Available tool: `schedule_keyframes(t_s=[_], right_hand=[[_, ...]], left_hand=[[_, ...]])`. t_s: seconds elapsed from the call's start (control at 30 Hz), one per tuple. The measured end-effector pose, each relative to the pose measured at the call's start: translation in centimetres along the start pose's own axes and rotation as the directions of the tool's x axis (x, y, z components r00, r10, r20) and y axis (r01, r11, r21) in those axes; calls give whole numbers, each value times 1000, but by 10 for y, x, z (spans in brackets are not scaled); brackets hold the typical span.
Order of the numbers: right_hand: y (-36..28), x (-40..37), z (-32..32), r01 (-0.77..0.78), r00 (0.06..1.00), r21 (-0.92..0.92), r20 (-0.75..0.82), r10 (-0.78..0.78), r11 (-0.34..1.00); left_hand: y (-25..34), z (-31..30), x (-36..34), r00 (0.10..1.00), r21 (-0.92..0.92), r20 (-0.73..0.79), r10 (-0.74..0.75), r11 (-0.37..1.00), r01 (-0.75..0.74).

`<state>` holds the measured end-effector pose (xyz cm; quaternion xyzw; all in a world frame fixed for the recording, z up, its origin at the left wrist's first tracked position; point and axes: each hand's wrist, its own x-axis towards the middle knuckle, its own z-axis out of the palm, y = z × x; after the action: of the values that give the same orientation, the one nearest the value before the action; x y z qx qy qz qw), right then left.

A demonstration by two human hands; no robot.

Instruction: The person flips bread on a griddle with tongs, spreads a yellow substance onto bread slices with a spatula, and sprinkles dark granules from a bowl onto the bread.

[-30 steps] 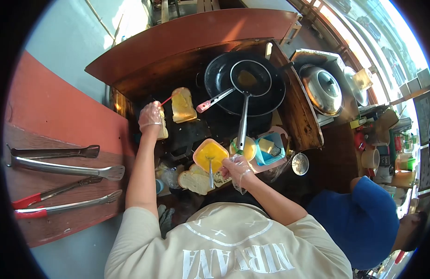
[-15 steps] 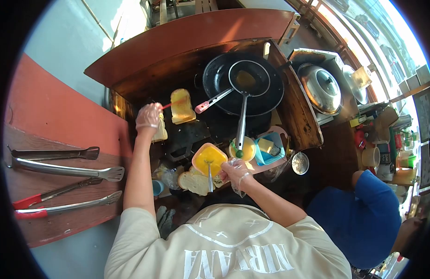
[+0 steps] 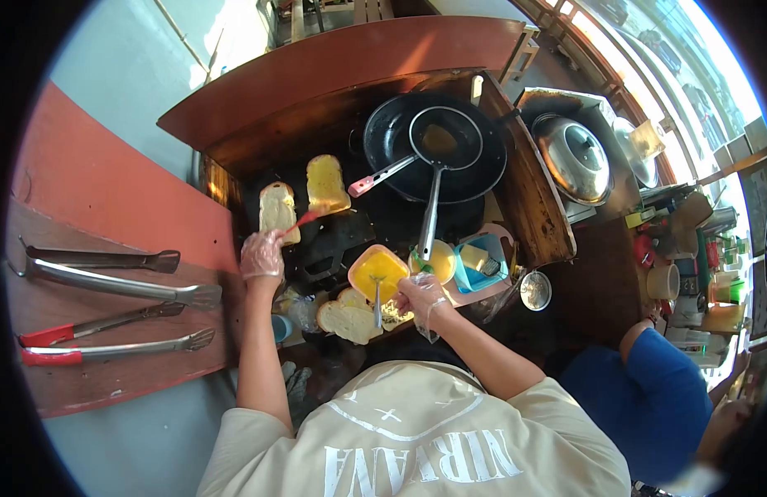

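My left hand (image 3: 261, 255), in a clear plastic glove, is closed around the handle of a slim red utensil (image 3: 299, 222) whose head is blurred. Just beyond that hand lies a pale bread slice (image 3: 276, 207) on the dark griddle (image 3: 342, 240). To its right rests a second slice (image 3: 326, 182), coated yellow. My right hand (image 3: 421, 296), also gloved, grips the rim of a square tub (image 3: 379, 269) of yellow spread. A spoon (image 3: 377, 302) stands in the tub, its handle toward me. Below the tub are more bread slices (image 3: 348, 319).
A black wok (image 3: 391, 124) holds a strainer (image 3: 437, 178) at the back. Right of the tub sit a yellow-filled container (image 3: 437, 261) and a blue tub (image 3: 483, 269). Several tongs (image 3: 126, 282) lie at left. A person in blue (image 3: 648, 389) is close on my right.
My left hand has drawn back toward me, uncovering the left bread slice, and the red utensil's head has come down below the right slice. My right hand and tub have shifted slightly.
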<state>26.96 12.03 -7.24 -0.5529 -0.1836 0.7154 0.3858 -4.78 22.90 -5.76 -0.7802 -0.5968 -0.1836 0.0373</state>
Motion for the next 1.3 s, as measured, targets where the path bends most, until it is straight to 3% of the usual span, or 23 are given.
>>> schedule_keyframes(t_s=[0.07,0.2,0.37,0.43,0.47,0.53,0.6,0.67,0.73,0.8,0.87,0.9,0.97,1.07,1.13,1.23,1.3], right_hand=[[0,7,-3,18,1000,-32,-9,-18,999],[3,22,-7,35,999,-49,11,-35,998],[-5,25,-2,48,998,-112,-31,-52,993],[-6,26,1,47,998,-178,-29,-53,983],[-7,26,4,54,998,-242,-25,-62,969],[-9,21,14,66,998,-260,-4,-70,963],[-7,20,24,123,991,-307,-10,-133,944],[-6,20,33,165,986,-333,25,-167,928],[-4,22,38,197,980,-360,46,-194,912],[-2,25,43,236,971,-371,53,-233,898],[2,28,48,222,975,-380,72,-211,898],[2,29,52,211,977,-379,80,-195,901],[3,29,56,199,980,-387,89,-178,901],[-7,22,63,194,981,-372,86,-174,908],[-11,25,65,193,980,-357,108,-164,914],[-11,32,71,178,983,-308,95,-156,934],[-12,36,75,173,984,-301,94,-151,938]], left_hand=[[0,15,16,988,0,-128,-85,996,86],[24,25,18,997,-44,-22,-79,996,78],[52,-42,-44,995,-106,-12,-97,990,95],[78,-69,-63,962,-371,117,-248,887,274],[101,-84,-64,957,-384,180,-226,880,280],[130,-85,-67,974,-204,200,-109,967,150],[138,-60,-72,989,-161,141,-49,984,72],[146,-55,-74,986,-124,150,-67,989,86],[158,-66,-75,950,-158,270,-155,967,202],[161,-66,-83,935,-240,266,-233,924,299],[153,-50,-94,868,-559,241,-435,668,490],[148,-51,-95,864,-560,235,-446,664,495],[140,-51,-100,770,-593,380,-512,504,628],[124,-45,-110,765,-697,364,-531,389,602],[115,-38,-115,769,-695,340,-542,406,594],[106,-25,-121,745,-736,358,-563,322,596],[103,-21,-120,685,-751,442,-578,178,636]])
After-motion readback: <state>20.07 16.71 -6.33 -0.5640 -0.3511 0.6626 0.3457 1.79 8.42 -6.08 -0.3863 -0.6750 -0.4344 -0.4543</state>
